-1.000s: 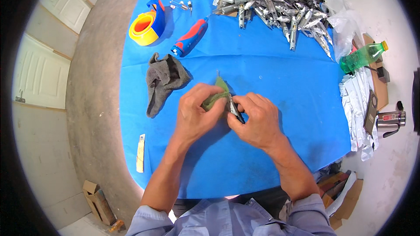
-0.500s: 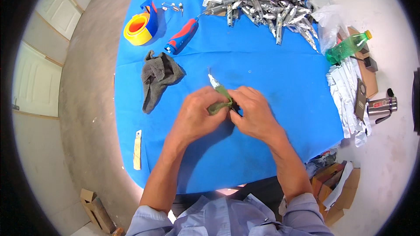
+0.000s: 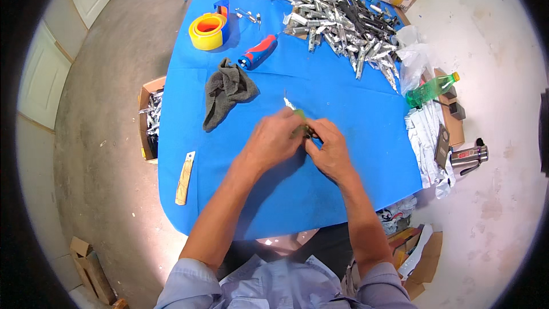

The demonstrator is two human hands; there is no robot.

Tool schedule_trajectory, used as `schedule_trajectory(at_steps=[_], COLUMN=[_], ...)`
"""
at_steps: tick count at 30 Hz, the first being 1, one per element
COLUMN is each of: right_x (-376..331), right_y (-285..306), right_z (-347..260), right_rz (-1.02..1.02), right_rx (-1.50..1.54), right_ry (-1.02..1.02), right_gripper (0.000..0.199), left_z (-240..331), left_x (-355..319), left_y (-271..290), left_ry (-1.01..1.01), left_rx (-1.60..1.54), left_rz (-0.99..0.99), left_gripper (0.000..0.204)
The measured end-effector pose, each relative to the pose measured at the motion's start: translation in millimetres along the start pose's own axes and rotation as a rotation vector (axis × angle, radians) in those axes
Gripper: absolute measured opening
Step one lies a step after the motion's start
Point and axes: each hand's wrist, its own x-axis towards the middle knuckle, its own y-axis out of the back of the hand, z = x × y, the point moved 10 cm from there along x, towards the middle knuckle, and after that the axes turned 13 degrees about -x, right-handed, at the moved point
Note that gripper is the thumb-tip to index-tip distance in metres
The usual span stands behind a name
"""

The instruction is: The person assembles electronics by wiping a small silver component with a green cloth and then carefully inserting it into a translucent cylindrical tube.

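Note:
Over the near middle of the blue-covered table, a slim silver-and-white piece [image 3: 289, 103] with a thin wire-like tip points away from me. Around its near part goes a limp green strip [image 3: 299, 114], partly blurred. My left hand [image 3: 274, 140] is closed, its fingers pinching the strip and covering part of it. Close beside it, my right hand [image 3: 329, 147] is closed on the piece's near end, which is mostly hidden between thumb and fingers. A dark grey cloth [image 3: 229, 92] lies crumpled to the left of the hands.
Beyond the cloth lie a red-and-blue electric screwdriver [image 3: 258, 51] and a yellow tape roll [image 3: 207, 31]. A heap of similar silver pieces [image 3: 343, 23] covers the far side. A green bottle [image 3: 432, 90] and white strips [image 3: 420, 143] line the right edge; a wooden strip [image 3: 185, 178] lies left.
The whole view has shifted, bringing a box of silver pieces beside the table into sight. My left hand is blurred by motion and less of the green strip shows; both hands keep their grip.

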Motion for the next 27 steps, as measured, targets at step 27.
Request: schedule_trajectory(at_steps=[27], right_x=[-12.9], right_y=[0.2], right_z=[-1.0], right_rz=[0.152], right_rx=[0.017], right_ry=[-0.013], right_gripper=[0.037], left_z=[-12.7], left_x=[-5.4], left_y=[8.6], left_ry=[-0.039], left_rx=[0.105], left_rz=[0.137], left_gripper=[0.010])
